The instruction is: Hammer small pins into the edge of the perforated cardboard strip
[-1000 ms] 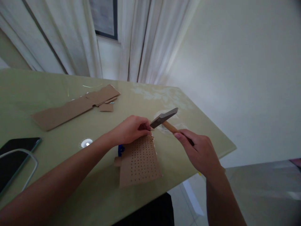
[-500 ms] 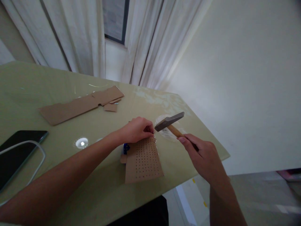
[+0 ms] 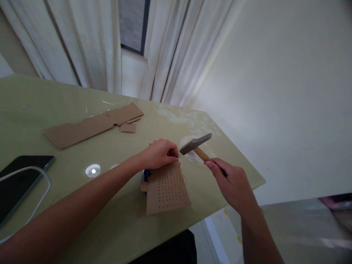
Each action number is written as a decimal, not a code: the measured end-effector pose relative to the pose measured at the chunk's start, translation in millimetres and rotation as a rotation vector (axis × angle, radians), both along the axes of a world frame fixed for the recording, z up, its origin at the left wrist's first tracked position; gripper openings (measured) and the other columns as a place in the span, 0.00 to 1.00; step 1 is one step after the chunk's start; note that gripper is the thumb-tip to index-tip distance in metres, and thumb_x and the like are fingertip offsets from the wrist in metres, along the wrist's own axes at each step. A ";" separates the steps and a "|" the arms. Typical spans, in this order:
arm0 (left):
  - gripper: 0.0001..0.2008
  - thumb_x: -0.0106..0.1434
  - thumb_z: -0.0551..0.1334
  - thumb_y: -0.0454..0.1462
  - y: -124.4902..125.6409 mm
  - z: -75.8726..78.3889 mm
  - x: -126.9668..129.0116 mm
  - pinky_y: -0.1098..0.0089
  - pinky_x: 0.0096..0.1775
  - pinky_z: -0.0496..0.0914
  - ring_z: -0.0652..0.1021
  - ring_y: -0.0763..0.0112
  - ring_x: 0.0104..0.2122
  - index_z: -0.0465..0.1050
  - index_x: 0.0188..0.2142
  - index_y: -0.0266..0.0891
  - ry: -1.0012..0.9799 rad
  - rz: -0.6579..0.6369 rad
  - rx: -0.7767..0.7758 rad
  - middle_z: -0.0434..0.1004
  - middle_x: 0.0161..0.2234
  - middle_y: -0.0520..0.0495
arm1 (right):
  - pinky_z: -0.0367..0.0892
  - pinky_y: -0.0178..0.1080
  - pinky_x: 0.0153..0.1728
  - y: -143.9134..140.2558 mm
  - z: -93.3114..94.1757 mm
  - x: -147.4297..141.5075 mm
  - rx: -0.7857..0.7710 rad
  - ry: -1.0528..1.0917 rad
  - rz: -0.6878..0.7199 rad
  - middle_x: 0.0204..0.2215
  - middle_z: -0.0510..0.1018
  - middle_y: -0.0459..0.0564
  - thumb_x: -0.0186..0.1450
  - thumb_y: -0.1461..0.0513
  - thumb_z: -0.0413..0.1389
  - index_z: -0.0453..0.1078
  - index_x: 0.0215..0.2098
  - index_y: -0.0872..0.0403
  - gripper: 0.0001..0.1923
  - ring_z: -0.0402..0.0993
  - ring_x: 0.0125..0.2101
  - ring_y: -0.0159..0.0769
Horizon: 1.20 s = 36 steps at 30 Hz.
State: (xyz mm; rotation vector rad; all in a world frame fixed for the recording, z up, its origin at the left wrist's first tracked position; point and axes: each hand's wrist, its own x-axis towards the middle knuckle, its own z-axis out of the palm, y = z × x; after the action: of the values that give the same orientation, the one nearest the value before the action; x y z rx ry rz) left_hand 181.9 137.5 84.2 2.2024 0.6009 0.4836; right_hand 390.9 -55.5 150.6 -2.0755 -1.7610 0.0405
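Note:
My right hand (image 3: pixel 232 183) is closed round the wooden handle of a hammer (image 3: pixel 195 143). The hammer's dark metal head hangs just right of my left fingertips, apart from the cardboard. My left hand (image 3: pixel 161 154) rests on the far end of a brown perforated cardboard piece (image 3: pixel 169 189), thumb and fingers pinched near its right edge. Whatever is between those fingertips is too small to make out. Rows of small holes cover the cardboard. A dark blue object (image 3: pixel 147 174) shows partly under its left side, mostly hidden.
A long cardboard strip (image 3: pixel 88 128) with smaller scraps lies farther back on the pale green table (image 3: pixel 115 223). A dark tablet or phone (image 3: pixel 20 176) with a white cable (image 3: pixel 45 179) is at the left. Clear plastic (image 3: pixel 189 152) lies beyond the hammer. A wall (image 3: pixel 288 102) borders the right side.
The hammer and my right hand have shifted slightly left and stay close to my left fingertips. My left hand keeps its pinch on the cardboard's edge. The view has tilted a little.

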 end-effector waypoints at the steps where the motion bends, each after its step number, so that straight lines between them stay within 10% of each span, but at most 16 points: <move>1: 0.05 0.64 0.71 0.39 0.2 -0.1 -0.1 0.69 0.36 0.68 0.82 0.63 0.35 0.85 0.36 0.41 0.002 -0.003 0.007 0.88 0.35 0.47 | 0.61 0.38 0.30 -0.2 -1.1 0.0 -0.026 -0.006 0.002 0.26 0.82 0.45 0.81 0.41 0.50 0.83 0.42 0.49 0.28 0.79 0.26 0.39; 36: 0.07 0.64 0.73 0.38 -0.2 -4.5 1.4 0.69 0.38 0.70 0.85 0.64 0.37 0.84 0.41 0.40 -0.013 -0.077 -0.064 0.89 0.37 0.47 | 0.62 0.36 0.30 -5.2 -9.6 -2.4 0.074 -0.022 -0.014 0.26 0.83 0.46 0.81 0.42 0.50 0.82 0.43 0.50 0.27 0.79 0.26 0.37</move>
State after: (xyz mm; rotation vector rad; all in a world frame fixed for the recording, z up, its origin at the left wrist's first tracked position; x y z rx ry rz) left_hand 183.2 137.3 79.8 2.1514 0.5151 0.4323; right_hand 388.5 -60.7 141.0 -2.0428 -1.7334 -0.0513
